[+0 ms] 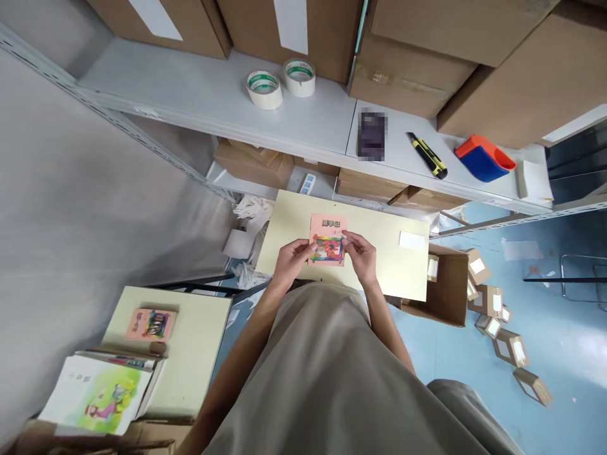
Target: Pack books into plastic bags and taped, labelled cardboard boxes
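A small pink booklet with a rainbow-framed picture on its cover is held upright-facing over the cream table. My left hand grips its left edge, thumb on the cover. On the opposite edge, my right hand pinches the booklet with the thumb on top. The fingers beneath it are partly hidden. To the right on the same table lies a white label or paper slip.
The shelf ahead holds tape rolls, a box cutter, a red-blue tape dispenser and cardboard boxes. At left, a side table bears pink booklets and picture books. An open carton and small parcels sit right.
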`<state>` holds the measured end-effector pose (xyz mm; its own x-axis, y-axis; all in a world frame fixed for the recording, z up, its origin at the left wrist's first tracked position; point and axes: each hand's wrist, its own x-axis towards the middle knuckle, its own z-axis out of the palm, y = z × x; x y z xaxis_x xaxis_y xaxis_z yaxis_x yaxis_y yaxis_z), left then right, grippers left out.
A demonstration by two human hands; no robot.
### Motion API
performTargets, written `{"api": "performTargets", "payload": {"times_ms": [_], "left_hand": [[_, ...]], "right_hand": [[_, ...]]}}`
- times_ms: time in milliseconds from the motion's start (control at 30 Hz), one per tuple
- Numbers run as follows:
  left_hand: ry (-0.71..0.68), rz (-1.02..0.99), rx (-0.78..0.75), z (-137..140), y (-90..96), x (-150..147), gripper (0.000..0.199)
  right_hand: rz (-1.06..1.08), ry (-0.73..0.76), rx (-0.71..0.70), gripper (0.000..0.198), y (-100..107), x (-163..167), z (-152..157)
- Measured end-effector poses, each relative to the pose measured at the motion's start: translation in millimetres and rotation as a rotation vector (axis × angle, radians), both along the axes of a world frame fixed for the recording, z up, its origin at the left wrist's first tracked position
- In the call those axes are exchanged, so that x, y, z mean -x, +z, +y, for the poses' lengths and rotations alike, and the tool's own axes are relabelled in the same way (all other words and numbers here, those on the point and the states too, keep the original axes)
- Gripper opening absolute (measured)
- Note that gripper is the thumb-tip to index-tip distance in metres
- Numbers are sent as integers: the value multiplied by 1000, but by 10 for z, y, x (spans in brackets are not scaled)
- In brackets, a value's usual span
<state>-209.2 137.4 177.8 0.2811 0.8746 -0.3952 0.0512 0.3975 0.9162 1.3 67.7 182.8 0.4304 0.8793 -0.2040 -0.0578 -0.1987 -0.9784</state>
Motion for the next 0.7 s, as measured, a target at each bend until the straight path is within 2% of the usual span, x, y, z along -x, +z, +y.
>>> {"api": "performTargets", "payload": {"times_ms": [200, 333, 433, 500, 600, 700], "left_hand": [[109, 4, -106, -111, 81, -185, 68], [89, 1, -224, -297, 197, -330, 58], [-2, 48, -331, -375, 257, -337, 51], [-4, 89, -362, -354, 261, -281, 53], [85, 93, -293, -250, 222, -149, 65], [35, 11, -96, -173, 173, -46, 74]], "right_hand": [[-279, 32, -80, 40, 145, 138, 21], [-135, 88, -32, 48, 235, 339, -11], [-63, 33, -6, 55, 236, 363, -29], [-53, -3, -13, 56, 224, 300, -35], [-13, 29, -11, 60, 227, 181, -42], [47, 96, -3, 62, 251, 131, -48]]}}
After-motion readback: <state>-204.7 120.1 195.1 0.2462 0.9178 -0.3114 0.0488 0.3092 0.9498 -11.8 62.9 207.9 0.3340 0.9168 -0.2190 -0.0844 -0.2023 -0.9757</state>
